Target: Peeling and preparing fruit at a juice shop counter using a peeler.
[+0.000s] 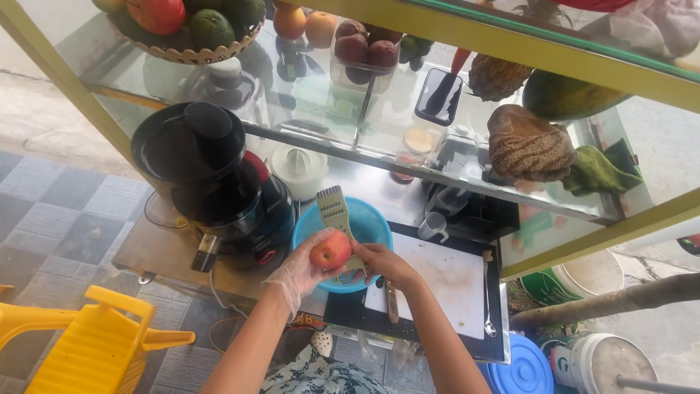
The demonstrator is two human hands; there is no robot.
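Meanwhile, gloved left hand [295,273] grips an apple [330,250]; right hand [380,264] seemingly clasps the peeler [335,210], over a blue bowl [368,219].

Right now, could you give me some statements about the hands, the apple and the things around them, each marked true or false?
1. The left hand wears a clear glove and holds a red apple. True.
2. The right hand holds a spoon. False: it holds a pale peeler.
3. The apple is over a blue bowl. True.
4. The black juicer stands right of the bowl. False: it stands left of it.
5. A knife lies on the white cutting board. True.
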